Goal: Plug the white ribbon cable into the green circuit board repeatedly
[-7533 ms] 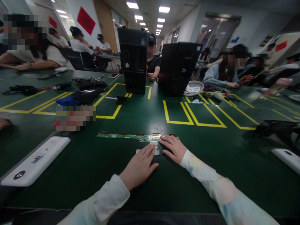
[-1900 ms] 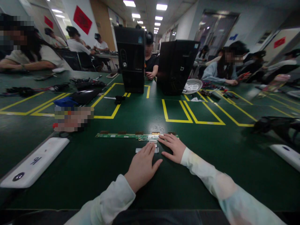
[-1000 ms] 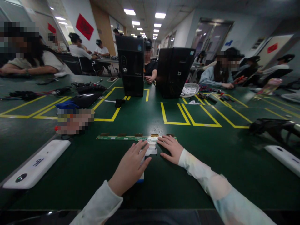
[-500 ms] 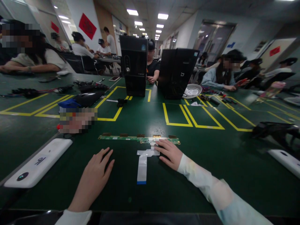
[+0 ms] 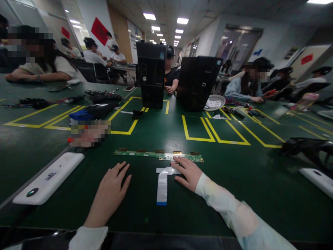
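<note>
A long, narrow green circuit board [image 5: 144, 155] lies crosswise on the green table, with brownish tabs along its far edge. In front of its right half rests a white flat ribbon cable [image 5: 162, 189], bent at a corner, its near end blue. My right hand [image 5: 189, 173] is open and palm down, its fingertips over the board's near edge and the cable's right part. They hide the place where cable and board meet; whether they press on it I cannot tell. To the left of the cable, my left hand [image 5: 111, 189] lies open on the table, holding nothing.
A white oblong device [image 5: 52, 177] lies at the left, another white device [image 5: 317, 178] at the right. Two black computer cases [image 5: 152, 78] stand beyond the yellow tape outlines. Cables, a white basket [image 5: 215, 102] and a blurred-out item [image 5: 91, 133] lie about. Several people sit around.
The view has turned slightly left, so the board and cable appear further right. Against the board, my right hand has slid a little to the left. My left hand stays open beside the cable.
</note>
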### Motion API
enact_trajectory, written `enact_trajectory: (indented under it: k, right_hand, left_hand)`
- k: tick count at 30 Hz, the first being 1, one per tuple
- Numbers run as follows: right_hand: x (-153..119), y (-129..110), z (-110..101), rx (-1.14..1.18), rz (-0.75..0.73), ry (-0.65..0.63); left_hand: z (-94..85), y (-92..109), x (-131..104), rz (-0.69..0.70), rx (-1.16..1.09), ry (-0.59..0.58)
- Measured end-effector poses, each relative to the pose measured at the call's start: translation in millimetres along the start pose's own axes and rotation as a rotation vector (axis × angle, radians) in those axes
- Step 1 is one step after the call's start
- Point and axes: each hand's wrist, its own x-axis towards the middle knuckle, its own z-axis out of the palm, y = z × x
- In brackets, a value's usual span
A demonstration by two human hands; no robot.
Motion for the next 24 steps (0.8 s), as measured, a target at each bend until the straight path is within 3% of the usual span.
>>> enact_trajectory:
  k: [4,9,17,20,24]
  right_hand:
    - [-26,8,-4,-0.029,-0.009,0.011]
    - [-92,26,-11,-0.110,0.065,0.056]
    - [-227,67,-23,-0.229,0.382,0.114]
    - [-261,73,-24,-0.275,0.522,0.142]
    - [-287,75,-19,-0.346,0.642,0.182]
  left_hand:
    - [-0.9,0,-1,0.004,0.012,-0.016]
    - [0.3,-1,-2,-0.004,0.004,-0.027]
    - [3.4,-4,-2,0.006,0.000,-0.031]
    - [4.2,-5,-2,0.014,0.007,-0.037]
    - [3.4,-4,-1,0.012,-0.003,-0.033]
